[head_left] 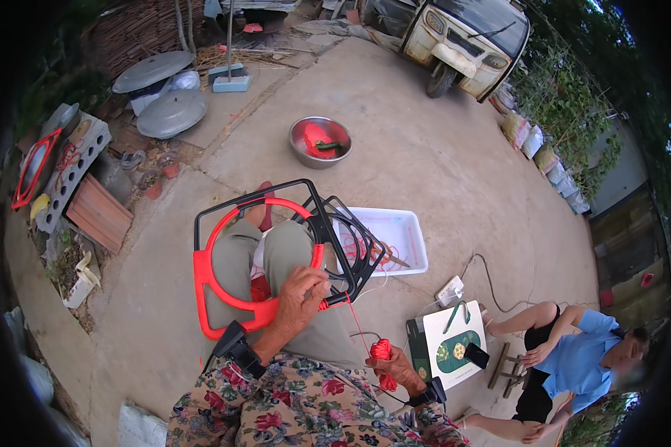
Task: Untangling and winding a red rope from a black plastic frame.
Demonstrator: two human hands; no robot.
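Across my lap lies a black frame (253, 195) with a round opening, much of it wrapped in red. At its lower right, my left hand (298, 299) is closed on the red-wrapped ring. A bundle of red cord (381, 349) is gripped in my right hand (401, 368), low and to the right. From that bundle a thin strand (358, 324) runs taut up to the frame's corner. More black frames (371, 272) rest beside my knee, over a white plastic tray (423, 257) that holds loose red cord and scissors (395, 259).
A metal bowl (306, 158) with red and green items stands ahead. At right are a power strip (449, 290), a white and green box (434, 376) with a phone (476, 356), and a seated person (581, 357) in blue. A three-wheeled vehicle (466, 45) is parked at the back.
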